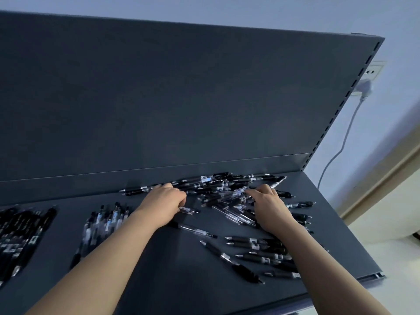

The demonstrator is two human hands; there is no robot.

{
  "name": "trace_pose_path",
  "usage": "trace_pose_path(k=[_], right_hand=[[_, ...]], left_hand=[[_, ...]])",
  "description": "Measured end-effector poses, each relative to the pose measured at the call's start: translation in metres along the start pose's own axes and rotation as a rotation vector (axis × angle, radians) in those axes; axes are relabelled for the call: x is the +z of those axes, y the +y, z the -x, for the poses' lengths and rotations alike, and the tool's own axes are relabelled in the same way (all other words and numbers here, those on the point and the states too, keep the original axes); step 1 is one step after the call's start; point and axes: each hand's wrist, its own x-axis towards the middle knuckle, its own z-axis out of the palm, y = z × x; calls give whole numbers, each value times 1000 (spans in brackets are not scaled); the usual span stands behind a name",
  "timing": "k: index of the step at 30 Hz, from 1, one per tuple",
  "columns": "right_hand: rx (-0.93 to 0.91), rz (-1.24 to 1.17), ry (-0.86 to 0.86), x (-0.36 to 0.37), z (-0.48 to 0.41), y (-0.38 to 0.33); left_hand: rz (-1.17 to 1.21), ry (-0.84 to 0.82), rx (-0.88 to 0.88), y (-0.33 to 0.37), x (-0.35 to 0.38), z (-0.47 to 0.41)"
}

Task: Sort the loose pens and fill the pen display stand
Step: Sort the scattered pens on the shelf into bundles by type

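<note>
Left hand (162, 204) curls round a clear plastic pen (188, 210); right hand (270, 208) rests loose-fingered on the tangled heap of black and clear pens (218, 189) ahead. Best lift matching ones singly.

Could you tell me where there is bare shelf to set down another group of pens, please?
The shelf is bare at front centre, between the clear-pen row and the right-hand black pens, and along the back panel left of the loose pile. The pile itself is crowded.

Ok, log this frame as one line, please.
stage: sorting | left hand: grips clear pen | right hand: fingertips on loose pile, grip unclear | laid aside left: dark pen batch, second batch
</note>
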Motion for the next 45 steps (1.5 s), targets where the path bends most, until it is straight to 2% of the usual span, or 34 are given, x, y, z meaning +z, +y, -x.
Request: trace_pose_path(k=[5, 10, 15, 20, 25, 30, 36, 42, 45], right_hand=[[-9, -53, -37, 2, -8, 21], [-15, -145, -24, -5, -4, 37], [-84, -200, 11, -9, 3, 39], [-220, -159, 5, -12, 10, 30], [-357, -33, -31, 2, 8, 6], [-336, 151, -66, 13, 3, -16], [-249, 146, -87, 13, 1, -29], [-233, 102, -115, 11, -1, -26], [-212, 64, -91, 8, 0, -20]], left_hand=[[188, 81, -18, 30, -5, -15], [324, 70, -23, 72, -6, -40], [187, -22, -35, 93, 4, -59], [77, 54, -15, 89, 3, -53], [151, 120, -109, 72, -6, -28], [288, 15, -210, 52, -5, 9], [343, -171, -303, 41, 0, 40], [226, -123, -286, 42, 4, 42], [277, -86, -308, 42, 7, 39]])
